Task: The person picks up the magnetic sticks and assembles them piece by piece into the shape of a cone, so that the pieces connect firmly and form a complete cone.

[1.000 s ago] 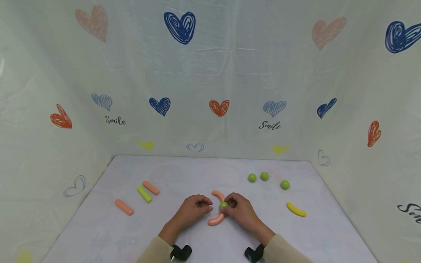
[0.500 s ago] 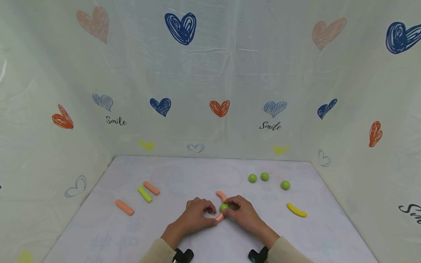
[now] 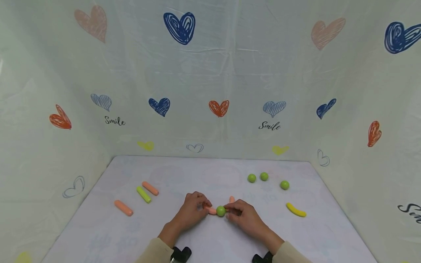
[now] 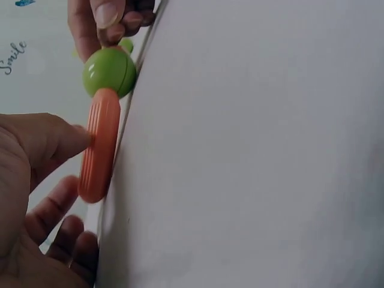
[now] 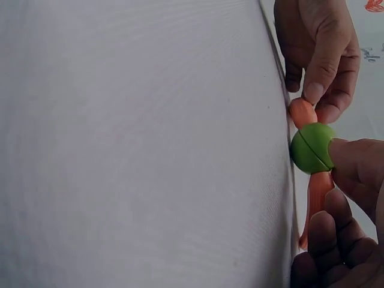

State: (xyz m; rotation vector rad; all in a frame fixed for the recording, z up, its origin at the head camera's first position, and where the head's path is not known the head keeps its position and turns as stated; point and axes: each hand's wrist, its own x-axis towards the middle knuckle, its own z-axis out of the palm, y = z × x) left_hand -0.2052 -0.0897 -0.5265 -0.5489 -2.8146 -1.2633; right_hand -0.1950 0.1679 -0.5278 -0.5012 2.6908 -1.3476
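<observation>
A glossy green ball [image 3: 220, 211] joins two curved orange plastic rods near the front middle of the table, making one piece that runs left to right. My left hand [image 3: 194, 209] pinches the left orange rod [image 4: 101, 147] between thumb and fingers; the rod's end meets the ball. On the other side, my right hand [image 3: 245, 215] grips the right orange rod [image 5: 318, 195] close to the ball, its thumb [image 5: 354, 157] touching the ball's side. That rod's tip [image 3: 231, 199] shows above the right fingers, while its middle is hidden behind them.
On the left of the white table [image 3: 184, 175] lie two straight orange rods [image 3: 123, 208] [image 3: 150, 188] and a lime-green rod [image 3: 143, 194]. Loose green balls [image 3: 251, 178] [image 3: 264, 176] [image 3: 284, 185] and a curved yellow rod [image 3: 296, 209] are on the right.
The joined piece has turned from lying far-to-near to lying left-to-right. My left hand, apart from it earlier, now pinches one rod. The right hand's fingers have shifted from the ball toward the other rod.
</observation>
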